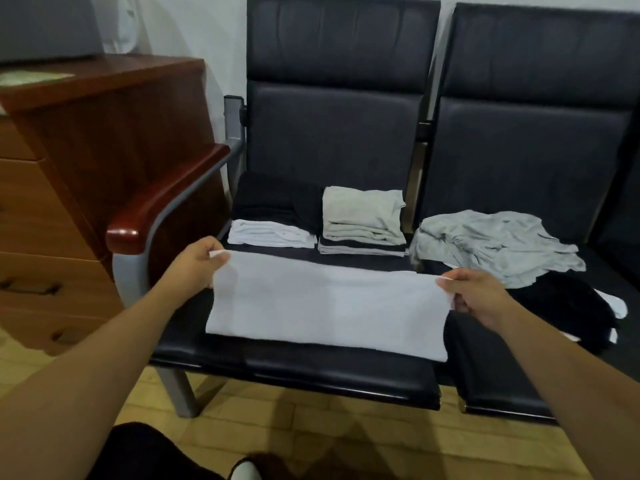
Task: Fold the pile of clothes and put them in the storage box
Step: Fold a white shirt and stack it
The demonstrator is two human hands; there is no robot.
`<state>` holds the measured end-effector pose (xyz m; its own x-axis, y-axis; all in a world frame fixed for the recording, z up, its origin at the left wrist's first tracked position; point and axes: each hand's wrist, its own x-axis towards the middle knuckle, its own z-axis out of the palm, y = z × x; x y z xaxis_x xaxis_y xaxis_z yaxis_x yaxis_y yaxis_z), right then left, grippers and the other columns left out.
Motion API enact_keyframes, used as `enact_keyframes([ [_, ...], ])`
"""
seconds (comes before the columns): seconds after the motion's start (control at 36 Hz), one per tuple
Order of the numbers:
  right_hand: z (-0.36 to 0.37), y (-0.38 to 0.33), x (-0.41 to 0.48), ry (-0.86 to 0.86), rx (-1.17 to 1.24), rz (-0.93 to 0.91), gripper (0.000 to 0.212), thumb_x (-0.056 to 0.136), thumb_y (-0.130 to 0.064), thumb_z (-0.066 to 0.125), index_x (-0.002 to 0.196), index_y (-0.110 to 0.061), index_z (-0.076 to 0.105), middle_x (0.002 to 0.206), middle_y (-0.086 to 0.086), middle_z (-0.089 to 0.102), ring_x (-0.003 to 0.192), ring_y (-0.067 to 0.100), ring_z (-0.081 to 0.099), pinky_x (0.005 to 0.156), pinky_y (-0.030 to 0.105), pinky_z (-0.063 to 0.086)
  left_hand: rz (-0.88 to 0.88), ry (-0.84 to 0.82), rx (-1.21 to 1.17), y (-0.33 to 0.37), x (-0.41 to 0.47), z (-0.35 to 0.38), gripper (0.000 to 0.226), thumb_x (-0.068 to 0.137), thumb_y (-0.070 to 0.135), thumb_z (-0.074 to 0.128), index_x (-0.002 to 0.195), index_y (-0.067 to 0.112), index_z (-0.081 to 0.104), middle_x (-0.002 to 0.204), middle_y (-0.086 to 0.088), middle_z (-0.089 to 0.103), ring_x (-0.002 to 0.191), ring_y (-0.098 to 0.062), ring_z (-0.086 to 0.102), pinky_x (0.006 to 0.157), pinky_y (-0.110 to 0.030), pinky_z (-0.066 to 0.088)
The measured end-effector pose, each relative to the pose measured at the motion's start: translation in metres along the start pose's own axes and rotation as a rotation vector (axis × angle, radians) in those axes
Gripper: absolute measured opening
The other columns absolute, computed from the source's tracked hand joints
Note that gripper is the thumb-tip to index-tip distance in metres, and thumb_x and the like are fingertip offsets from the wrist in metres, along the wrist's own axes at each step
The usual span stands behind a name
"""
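A white garment lies stretched flat across the front of the left black seat. My left hand pinches its upper left corner and my right hand pinches its upper right corner. Behind it sit a folded white piece, a folded black piece and a stack of folded pale green and grey clothes. On the right seat an unfolded grey garment lies crumpled over a black one. No storage box is in view.
A wooden armrest borders the left seat. A reddish wooden drawer cabinet stands at the left with a grey box-like object on top. Yellow tiled floor lies below the seats.
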<state>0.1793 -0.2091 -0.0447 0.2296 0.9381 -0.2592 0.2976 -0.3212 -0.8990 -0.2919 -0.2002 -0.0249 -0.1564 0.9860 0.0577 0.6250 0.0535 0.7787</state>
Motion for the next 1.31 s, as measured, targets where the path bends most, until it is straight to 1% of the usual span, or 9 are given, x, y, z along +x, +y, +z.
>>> enact_keyframes([
  [0.17,0.016,0.018,0.046,0.183,-0.014,0.041,0.010,0.092,-0.021,0.072,0.085,-0.015,0.068,0.083,0.013,0.064,0.067,0.022,0.052,0.056,0.029,0.040,-0.077,0.214,0.142,-0.013,0.038,0.027,0.017,0.096,0.034,0.058,0.095,0.017,0.061,0.079,-0.004,0.062,0.073,-0.022,0.059,0.075,-0.038,0.053],
  [0.39,0.041,0.021,0.076,0.243,-0.002,-0.056,0.024,0.097,-0.004,0.061,0.074,-0.011,0.062,0.055,0.000,0.062,0.049,0.019,0.058,0.049,0.027,0.048,-0.179,0.265,0.180,-0.026,0.070,0.066,0.011,0.095,0.028,0.057,0.096,0.018,0.061,0.090,-0.006,0.063,0.078,-0.025,0.061,0.074,-0.034,0.053],
  [0.5,0.060,0.027,0.084,0.329,-0.109,-0.075,0.023,0.092,-0.008,0.059,0.073,-0.019,0.067,0.068,0.007,0.071,0.068,0.031,0.069,0.074,0.048,0.061,-0.182,0.284,0.230,-0.031,0.075,0.076,0.008,0.095,0.029,0.058,0.090,0.024,0.055,0.089,0.000,0.058,0.076,-0.020,0.057,0.069,-0.030,0.044],
  [0.58,0.072,0.026,0.080,0.386,-0.204,-0.071,0.022,0.090,-0.004,0.056,0.079,-0.019,0.068,0.088,0.010,0.073,0.085,0.030,0.070,0.085,0.045,0.059,-0.168,0.289,0.244,-0.035,0.074,0.077,0.008,0.095,0.026,0.059,0.090,0.020,0.058,0.088,0.000,0.057,0.079,-0.021,0.056,0.071,-0.030,0.043],
  [0.69,0.083,0.016,0.065,0.378,-0.395,-0.134,0.033,0.096,-0.004,0.052,0.128,-0.004,0.057,0.135,0.020,0.051,0.109,0.033,0.055,0.090,0.030,0.041,-0.164,0.243,0.258,-0.031,0.071,0.079,0.015,0.094,0.025,0.061,0.095,0.010,0.058,0.089,-0.006,0.059,0.079,-0.023,0.057,0.070,-0.029,0.043],
  [0.81,0.103,0.019,0.041,0.409,-0.712,-0.381,0.040,0.091,-0.008,0.058,0.129,0.002,0.052,0.131,0.026,0.044,0.114,0.042,0.048,0.099,0.045,0.041,-0.275,0.165,0.251,-0.020,0.065,0.073,0.047,0.090,0.036,0.067,0.112,-0.004,0.057,0.104,-0.023,0.065,0.086,-0.035,0.064,0.065,-0.031,0.044],
  [0.89,0.120,0.016,0.021,0.217,-0.835,-0.481,0.046,0.096,-0.024,0.059,0.136,-0.002,0.052,0.147,0.023,0.041,0.130,0.042,0.045,0.111,0.047,0.038,-0.387,-0.001,0.346,-0.010,0.055,0.069,0.068,0.090,0.049,0.063,0.131,-0.003,0.048,0.124,-0.021,0.058,0.105,-0.036,0.058,0.076,-0.034,0.040],
  [1.03,0.143,0.016,-0.012,-0.199,-0.984,-0.574,0.075,0.096,-0.066,0.023,0.156,-0.021,0.033,0.168,0.008,0.014,0.155,0.025,0.010,0.125,0.042,0.007,-0.381,-0.159,0.381,0.005,0.035,0.063,0.074,0.088,0.045,0.068,0.138,-0.004,0.045,0.142,-0.020,0.048,0.126,-0.037,0.049,0.091,-0.036,0.040],
  [1.31,0.154,0.016,-0.028,-0.267,-1.056,-0.570,0.091,0.079,-0.069,-0.009,0.160,-0.034,0.014,0.169,-0.005,-0.006,0.155,0.020,-0.014,0.123,0.038,-0.010,-0.443,-0.152,0.160,0.015,0.019,0.049,0.060,0.099,0.026,0.057,0.150,0.007,0.032,0.156,-0.012,0.032,0.138,-0.033,0.037,0.109,-0.039,0.033],
])
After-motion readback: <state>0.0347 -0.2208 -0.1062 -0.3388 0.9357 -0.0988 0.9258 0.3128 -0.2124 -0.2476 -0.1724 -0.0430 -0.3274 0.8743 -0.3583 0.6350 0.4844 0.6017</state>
